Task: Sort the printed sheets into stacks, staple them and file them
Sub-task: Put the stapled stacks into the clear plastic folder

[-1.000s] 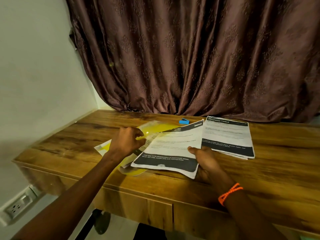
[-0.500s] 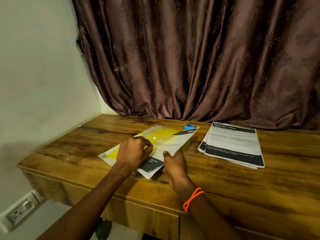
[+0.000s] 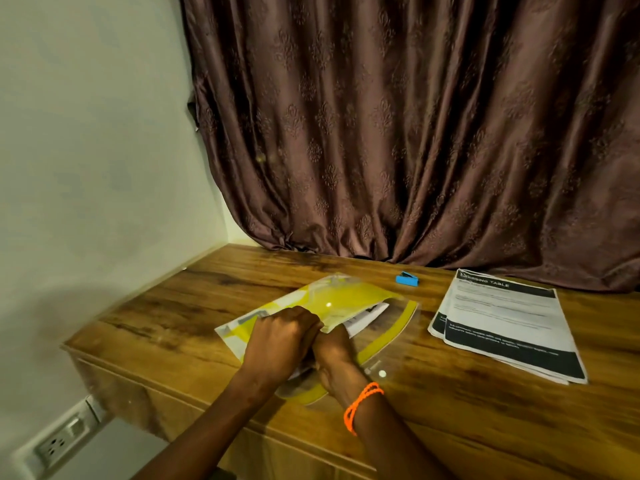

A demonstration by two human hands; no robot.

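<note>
From where I'm watching, the desk (image 3: 485, 403) has open wood along the back left, between the wall (image 3: 86, 168) and the yellow folder (image 3: 332, 299), and a wide bare patch at front right. The middle is crowded: both hands – left hand (image 3: 277, 344), right hand (image 3: 334, 351) – sit pressed together on the folder's near edge. The blue stapler (image 3: 407, 279) sits alone behind it, with clear wood all round. The stack of printed sheets (image 3: 502, 323) takes up the right side, with a lane between it and the folder. The curtain (image 3: 415, 133) hangs down to the desk's back edge – no way through there.
</note>
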